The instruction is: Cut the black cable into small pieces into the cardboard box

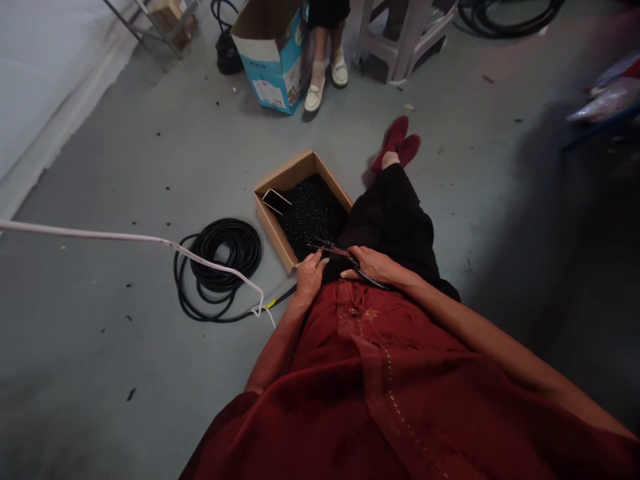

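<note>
My left hand (310,275) is closed on a black rubber hose or cable (286,295) that runs up from a coil (225,257) on the floor. My right hand (375,265) grips a pair of scissors (340,251), whose blades point left across the tip of my left hand. How far apart the blades are is hard to make out. Just beyond both hands, an open cardboard box (274,230) holds a heap of small black pieces (313,207). A dark, light-rimmed rectangular object (276,201) lies on the heap at its left.
A white cord (200,259) crosses from the left to near the hose, by a yellow mark (271,303). Farther off are a blue-and-white carton (270,73), another person's white shoes (315,95), a plastic stool (400,50) and another black coil (510,20).
</note>
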`<state>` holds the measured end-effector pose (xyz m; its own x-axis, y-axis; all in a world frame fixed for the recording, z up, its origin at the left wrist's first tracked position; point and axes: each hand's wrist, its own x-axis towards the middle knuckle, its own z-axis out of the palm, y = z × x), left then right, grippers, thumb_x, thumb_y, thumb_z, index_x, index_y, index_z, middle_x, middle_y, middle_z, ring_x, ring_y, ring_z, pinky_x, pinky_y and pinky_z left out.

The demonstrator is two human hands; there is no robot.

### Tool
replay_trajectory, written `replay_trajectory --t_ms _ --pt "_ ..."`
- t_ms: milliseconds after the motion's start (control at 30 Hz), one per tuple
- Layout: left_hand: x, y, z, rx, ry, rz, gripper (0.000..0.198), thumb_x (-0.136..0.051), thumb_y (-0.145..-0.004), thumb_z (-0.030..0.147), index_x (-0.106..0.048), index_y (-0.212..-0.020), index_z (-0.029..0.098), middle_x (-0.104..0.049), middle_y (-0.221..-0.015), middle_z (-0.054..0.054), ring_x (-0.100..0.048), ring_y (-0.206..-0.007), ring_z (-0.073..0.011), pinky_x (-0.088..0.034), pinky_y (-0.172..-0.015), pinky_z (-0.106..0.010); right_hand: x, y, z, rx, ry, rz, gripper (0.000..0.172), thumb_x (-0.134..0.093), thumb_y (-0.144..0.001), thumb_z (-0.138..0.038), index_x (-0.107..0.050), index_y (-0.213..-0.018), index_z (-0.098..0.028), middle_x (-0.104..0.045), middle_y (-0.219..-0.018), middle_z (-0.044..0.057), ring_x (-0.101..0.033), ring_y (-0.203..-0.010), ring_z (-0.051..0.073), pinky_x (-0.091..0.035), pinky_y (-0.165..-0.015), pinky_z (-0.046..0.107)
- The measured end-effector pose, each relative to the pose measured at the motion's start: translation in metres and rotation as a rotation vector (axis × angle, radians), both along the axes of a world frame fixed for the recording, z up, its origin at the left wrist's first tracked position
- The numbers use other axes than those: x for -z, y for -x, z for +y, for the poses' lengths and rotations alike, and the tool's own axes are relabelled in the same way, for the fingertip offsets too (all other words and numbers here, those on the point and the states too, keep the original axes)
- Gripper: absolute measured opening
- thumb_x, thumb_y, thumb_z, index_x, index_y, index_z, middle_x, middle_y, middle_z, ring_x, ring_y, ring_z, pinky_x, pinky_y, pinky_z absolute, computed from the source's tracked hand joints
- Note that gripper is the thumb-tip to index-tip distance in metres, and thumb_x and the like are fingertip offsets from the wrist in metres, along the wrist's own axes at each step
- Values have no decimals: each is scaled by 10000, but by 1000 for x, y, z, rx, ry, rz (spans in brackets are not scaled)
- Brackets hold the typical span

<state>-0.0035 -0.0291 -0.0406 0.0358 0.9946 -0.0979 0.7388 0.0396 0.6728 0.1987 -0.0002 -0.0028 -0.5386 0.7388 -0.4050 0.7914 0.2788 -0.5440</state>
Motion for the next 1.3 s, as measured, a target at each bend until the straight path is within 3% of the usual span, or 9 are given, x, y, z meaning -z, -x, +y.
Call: replay_trajectory --t_ms 500,933,1300 --pt "4 0 -1 27 36 -15 326 -498 -838 260 -577 -1146 187 -635 -1062 -67 -576 -999 -170 -427 -896 -297 9 7 -3 -42 21 -157 469 -297 -873 -558 -442 -1079 -162 -618 -985 142 -603 -890 247 -392 -680 272" --pt "6 -1 4 103 119 152 345 -444 -863 274 -553 -1175 173 -637 -995 -76 -576 -933 -169 -422 -832 -257 7 8 -3 -21 78 -230 495 -255 -867 -584 -457 -1085 -188 -648 -933 151 -619 -866 282 -409 -665 315" --pt "8 1 10 129 163 115 360 -446 -855 219 -536 -1204 211 -639 -997 -65 -585 -919 -167 -427 -832 -259 14 11 0 8 97 -271 481 -293 -864 -568 -482 -1090 -188 -643 -941 153 -618 -871 277 -422 -677 326"
